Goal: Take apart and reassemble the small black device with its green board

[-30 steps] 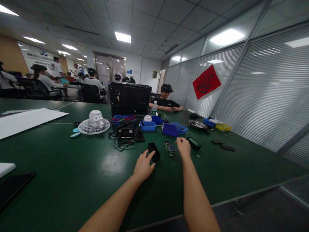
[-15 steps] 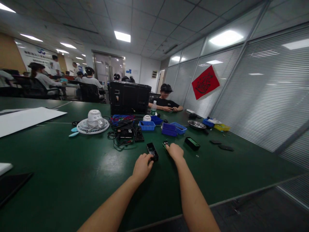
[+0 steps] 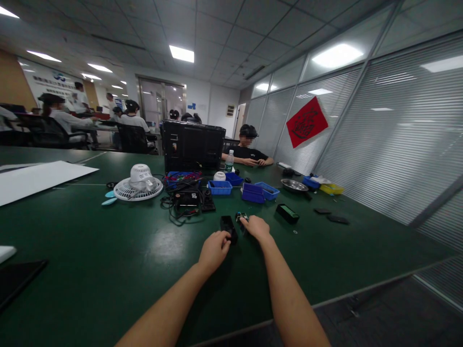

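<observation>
My left hand [image 3: 214, 249] grips the near end of a small black open-topped case [image 3: 227, 223], which rests on the green table. The fingers cover its near left edge. Just right of it, my right hand [image 3: 257, 226] is closed on a small circuit board [image 3: 240, 217] with green and pale parts. Its fingers hide most of the board, whose far end shows close to the case's right side; I cannot tell whether they touch. Farther right stands a black box [image 3: 288, 214] with a green panel on top, apart from both hands.
Beyond the hands lie a tangle of black cables [image 3: 181, 202], blue trays [image 3: 220, 188] and a metal bowl [image 3: 294, 185]. A white fan [image 3: 139, 185] is at the left. A black-backed screen [image 3: 193, 144] and a seated person [image 3: 248, 153] are across the table.
My right hand has moved left with the circuit board, bringing it closer to the black case. The board has turned somewhat. My left hand stays on the case.
</observation>
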`<state>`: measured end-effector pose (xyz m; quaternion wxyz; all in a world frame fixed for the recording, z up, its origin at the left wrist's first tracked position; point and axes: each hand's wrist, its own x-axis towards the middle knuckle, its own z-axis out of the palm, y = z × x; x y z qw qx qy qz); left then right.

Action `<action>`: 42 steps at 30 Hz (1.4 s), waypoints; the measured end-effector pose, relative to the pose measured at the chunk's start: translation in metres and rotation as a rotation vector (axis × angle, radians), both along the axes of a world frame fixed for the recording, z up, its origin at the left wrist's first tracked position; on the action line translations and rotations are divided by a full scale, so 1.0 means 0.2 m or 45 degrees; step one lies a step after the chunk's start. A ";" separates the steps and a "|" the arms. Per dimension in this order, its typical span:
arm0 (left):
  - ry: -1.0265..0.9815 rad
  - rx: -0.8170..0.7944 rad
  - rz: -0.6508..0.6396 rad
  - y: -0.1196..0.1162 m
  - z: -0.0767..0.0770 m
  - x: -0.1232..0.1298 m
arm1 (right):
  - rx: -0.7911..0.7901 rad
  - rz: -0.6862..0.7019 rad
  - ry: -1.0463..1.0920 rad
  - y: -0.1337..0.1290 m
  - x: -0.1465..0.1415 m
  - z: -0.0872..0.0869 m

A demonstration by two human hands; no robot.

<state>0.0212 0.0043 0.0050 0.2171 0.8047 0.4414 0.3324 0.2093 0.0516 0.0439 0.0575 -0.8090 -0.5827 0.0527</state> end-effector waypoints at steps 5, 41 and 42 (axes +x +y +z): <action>-0.010 0.003 0.000 0.01 -0.02 0.00 | 0.011 0.033 0.025 0.00 -0.03 -0.01; -0.191 -0.093 -0.237 0.00 -0.02 0.01 | 0.684 0.157 0.578 -0.02 -0.10 0.06; -0.264 -0.163 -0.192 0.01 -0.03 0.02 | 0.682 0.183 0.581 -0.02 -0.13 0.06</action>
